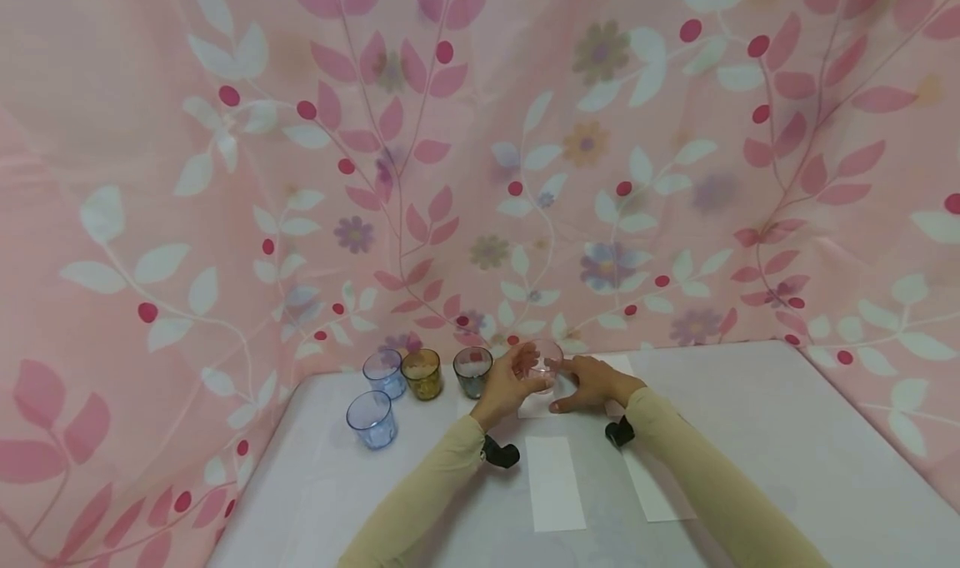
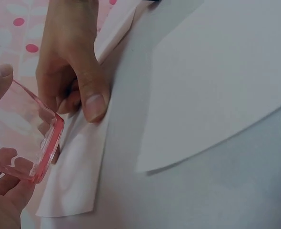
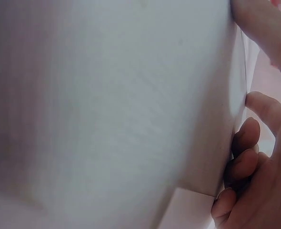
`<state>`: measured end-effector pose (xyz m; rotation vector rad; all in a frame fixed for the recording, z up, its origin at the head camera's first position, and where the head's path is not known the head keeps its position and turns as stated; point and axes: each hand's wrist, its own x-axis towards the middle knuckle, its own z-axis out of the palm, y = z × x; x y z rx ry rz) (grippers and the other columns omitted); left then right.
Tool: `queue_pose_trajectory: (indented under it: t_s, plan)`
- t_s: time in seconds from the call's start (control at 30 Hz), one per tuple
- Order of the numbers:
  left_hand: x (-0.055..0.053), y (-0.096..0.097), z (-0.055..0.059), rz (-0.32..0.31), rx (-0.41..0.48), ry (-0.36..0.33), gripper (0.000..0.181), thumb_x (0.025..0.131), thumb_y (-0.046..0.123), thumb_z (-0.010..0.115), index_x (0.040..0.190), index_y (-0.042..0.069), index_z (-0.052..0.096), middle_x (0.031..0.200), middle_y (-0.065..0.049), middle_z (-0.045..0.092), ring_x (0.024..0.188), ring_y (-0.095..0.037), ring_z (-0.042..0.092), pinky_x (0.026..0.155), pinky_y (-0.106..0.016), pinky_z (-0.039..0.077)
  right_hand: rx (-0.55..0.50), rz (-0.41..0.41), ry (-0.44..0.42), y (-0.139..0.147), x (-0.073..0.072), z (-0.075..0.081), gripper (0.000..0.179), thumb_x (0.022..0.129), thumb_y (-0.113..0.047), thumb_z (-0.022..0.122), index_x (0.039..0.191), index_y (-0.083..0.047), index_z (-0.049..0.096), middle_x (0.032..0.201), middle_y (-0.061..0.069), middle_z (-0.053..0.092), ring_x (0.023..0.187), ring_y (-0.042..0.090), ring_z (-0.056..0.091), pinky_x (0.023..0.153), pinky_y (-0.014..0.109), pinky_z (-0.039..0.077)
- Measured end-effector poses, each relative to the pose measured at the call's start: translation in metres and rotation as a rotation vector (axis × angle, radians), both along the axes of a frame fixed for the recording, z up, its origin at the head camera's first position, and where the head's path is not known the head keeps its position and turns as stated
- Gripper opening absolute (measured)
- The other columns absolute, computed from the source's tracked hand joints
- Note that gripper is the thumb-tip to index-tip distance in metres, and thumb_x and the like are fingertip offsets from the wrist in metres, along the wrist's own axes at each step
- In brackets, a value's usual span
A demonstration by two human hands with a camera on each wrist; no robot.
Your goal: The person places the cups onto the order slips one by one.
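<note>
A clear pink glass cup (image 1: 549,356) is gripped by my left hand (image 1: 504,391) at the back of the table. In the left wrist view the cup's thick pink base (image 2: 50,150) faces the other hand, with the cup tipped on its side over a white paper strip (image 2: 74,188). Just right of the cup, my right hand (image 1: 596,382) rests at the strip, its thumb (image 2: 95,106) pressing near the strip's edge. In the right wrist view the fingers (image 3: 247,133) of that hand touch down at the table, thumb and index finger spread apart.
Left of the hands stand a grey glass cup (image 1: 473,374), an amber cup (image 1: 422,376) and two blue cups, the nearer blue cup (image 1: 372,422) in front. Another white strip (image 1: 555,485) lies between the forearms, and one more strip (image 1: 660,493) lies beside the right sleeve. A floral curtain (image 1: 480,176) hangs behind.
</note>
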<state>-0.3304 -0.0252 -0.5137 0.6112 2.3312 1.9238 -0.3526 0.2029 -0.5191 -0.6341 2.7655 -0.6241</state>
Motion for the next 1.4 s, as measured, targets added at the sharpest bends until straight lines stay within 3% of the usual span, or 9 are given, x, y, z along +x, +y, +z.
queue_pose_trajectory:
  t_s: [0.17,0.4,0.63,1.17,1.4]
  plan:
    - [-0.003,0.003,-0.010,0.025,0.028,-0.004,0.075,0.089,0.005,0.085,0.153,-0.003,0.048,0.151,-0.027,0.057,0.142,-0.043,0.055,0.124,-0.056,0.039,-0.004,-0.008,-0.005,0.000,0.000,0.000,0.100,0.080,-0.056,0.089,0.162,-0.019,0.045,0.099,0.003,0.054,0.093,0.020,0.049,0.084,0.039,0.045]
    - [-0.005,0.004,-0.021,0.088,-0.015,-0.003,0.077,0.090,0.009,0.084,0.155,-0.002,0.045,0.150,-0.024,0.059,0.143,-0.040,0.053,0.123,-0.055,0.041,-0.012,0.002,0.010,-0.001,0.002,0.001,0.096,0.081,-0.052,0.090,0.160,-0.017,0.048,0.093,0.002,0.051,0.085,0.018,0.046,0.076,0.034,0.041]
    - [-0.004,0.005,-0.023,0.133,-0.040,0.000,0.075,0.091,0.012,0.084,0.154,-0.001,0.045,0.149,-0.024,0.060,0.140,-0.042,0.056,0.120,-0.056,0.044,0.000,-0.018,0.008,-0.002,0.003,0.001,0.098,0.080,-0.053,0.091,0.160,-0.017,0.048,0.090,0.003,0.050,0.083,0.017,0.047,0.073,0.032,0.040]
    - [-0.004,0.004,-0.026,0.113,-0.047,-0.019,0.076,0.091,0.010,0.083,0.154,0.000,0.041,0.148,-0.026,0.059,0.137,-0.042,0.057,0.118,-0.058,0.046,-0.019,0.009,0.020,-0.001,0.002,0.001,0.097,0.081,-0.050,0.091,0.160,-0.014,0.048,0.087,0.002,0.050,0.081,0.016,0.046,0.071,0.030,0.038]
    - [-0.003,0.003,-0.027,0.136,-0.074,-0.029,0.087,0.087,0.012,0.085,0.158,0.000,0.035,0.151,-0.027,0.057,0.141,-0.040,0.054,0.120,-0.057,0.043,-0.023,0.001,0.021,-0.001,0.004,0.002,0.097,0.080,-0.050,0.091,0.159,-0.014,0.049,0.090,0.002,0.051,0.084,0.017,0.047,0.075,0.034,0.042]
